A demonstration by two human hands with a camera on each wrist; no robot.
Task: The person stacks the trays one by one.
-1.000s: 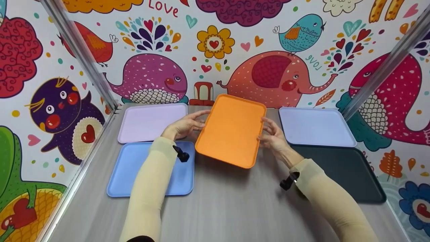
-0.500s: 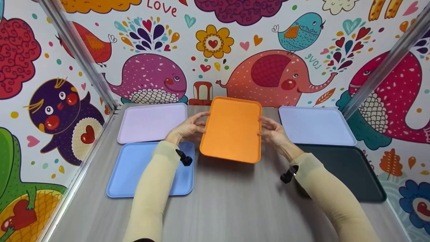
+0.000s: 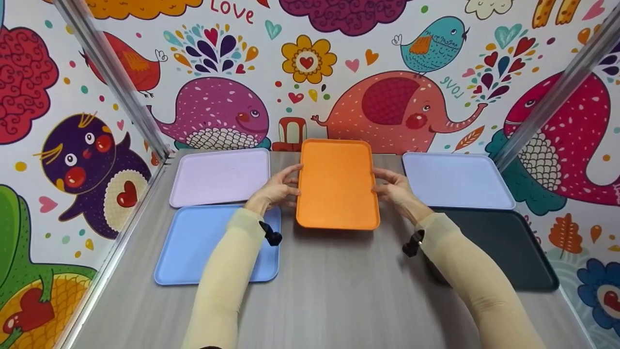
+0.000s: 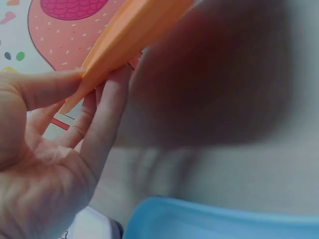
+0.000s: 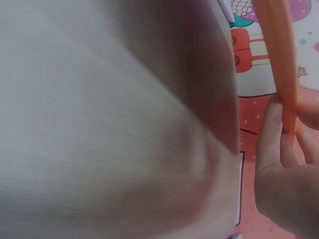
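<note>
An orange tray [image 3: 337, 186] is held above the table near its back edge, with a shadow beneath it. My left hand [image 3: 277, 188] grips its left rim; in the left wrist view the thumb presses the upper face and the fingers [image 4: 105, 114] lie under it. On the opposite side my right hand [image 3: 395, 191] pinches the right rim. The right wrist view shows the orange tray [image 5: 280, 55] edge-on between that thumb and fingers [image 5: 269, 132].
On the left a pink-lilac tray [image 3: 220, 177] lies behind a blue tray [image 3: 186, 252]. To the right are a pale lavender tray [image 3: 457, 180] and a dark green tray [image 3: 503, 252]. Patterned walls and metal posts [image 3: 116, 80] border the grey table [image 3: 334, 291].
The orange tray has turned from a slant to nearly straight with the table's back edge. Both hands moved with it, the left one slightly to the right.
</note>
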